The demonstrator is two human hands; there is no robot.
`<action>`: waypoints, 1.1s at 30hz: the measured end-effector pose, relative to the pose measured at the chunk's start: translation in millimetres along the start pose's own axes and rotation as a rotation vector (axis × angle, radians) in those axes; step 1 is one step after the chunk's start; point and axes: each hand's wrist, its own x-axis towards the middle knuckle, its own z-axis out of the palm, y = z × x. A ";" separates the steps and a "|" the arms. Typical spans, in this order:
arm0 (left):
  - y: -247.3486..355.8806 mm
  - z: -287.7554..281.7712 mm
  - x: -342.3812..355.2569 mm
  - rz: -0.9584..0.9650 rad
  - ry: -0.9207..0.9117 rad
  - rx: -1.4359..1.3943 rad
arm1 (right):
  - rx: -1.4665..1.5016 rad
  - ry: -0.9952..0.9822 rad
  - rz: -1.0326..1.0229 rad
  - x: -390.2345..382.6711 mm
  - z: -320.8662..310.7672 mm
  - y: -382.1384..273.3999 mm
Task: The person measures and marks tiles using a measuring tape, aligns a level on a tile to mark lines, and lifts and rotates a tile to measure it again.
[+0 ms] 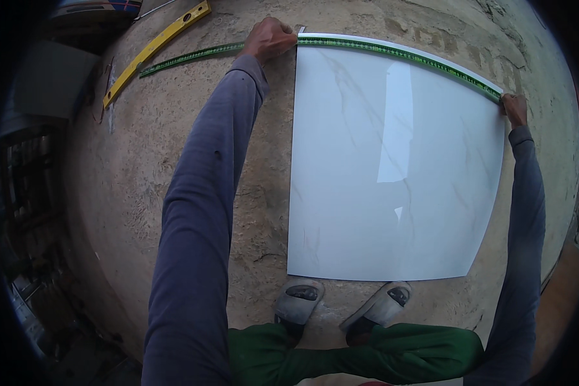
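Note:
A white tile with faint marble veins (341, 161) lies flat on the rough concrete ground (109, 193). Along its far edge runs a green measuring tape (399, 51), which also extends leftward over the concrete. My left hand (270, 40) grips the tape at the tile's far left corner, with fingers curled. At the far right corner, my right hand (514, 108) pinches the tape against the tile's edge.
A yellow spirit level (148, 52) lies at the upper left beside some thin wire. My two feet in grey slides (296, 291) are just below the tile's near edge. Dark clutter (29, 193) fills the left rim.

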 end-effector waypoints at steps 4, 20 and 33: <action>1.2 1.9 5.2 0.003 0.003 -0.021 | -0.039 -0.021 -0.005 5.4 -8.7 8.0; -25.1 -5.8 6.8 0.085 -0.057 0.000 | 0.142 0.239 0.310 -54.0 4.8 -54.8; -49.7 -24.2 -111.2 0.225 -0.130 -0.103 | -0.340 0.065 0.076 -358.8 -105.6 12.0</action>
